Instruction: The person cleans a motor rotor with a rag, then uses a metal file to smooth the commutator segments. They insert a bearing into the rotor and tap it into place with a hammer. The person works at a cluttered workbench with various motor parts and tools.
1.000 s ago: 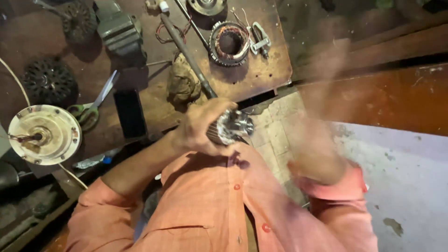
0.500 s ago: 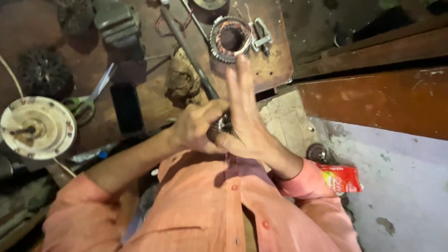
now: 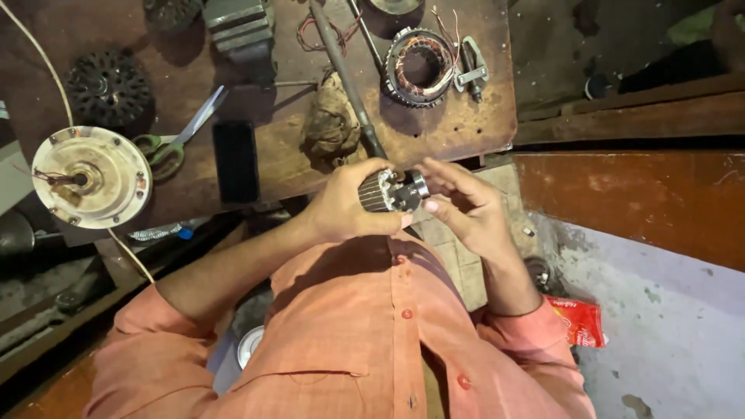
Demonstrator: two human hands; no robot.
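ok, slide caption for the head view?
Left hand grips small ribbed motor rotor; right hand fingers its end, above cluttered workbench.

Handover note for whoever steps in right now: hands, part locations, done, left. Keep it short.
Left hand: wrapped around the small ribbed motor rotor, held above the lap.
Right hand: fingertips at the rotor's metal end.
Workbench: wound stator ring, scissors, round motor housing, long rod.
Done: rotor is off the bench and in hand.
Left: the work at its end looks unfinished; nothing refitted.
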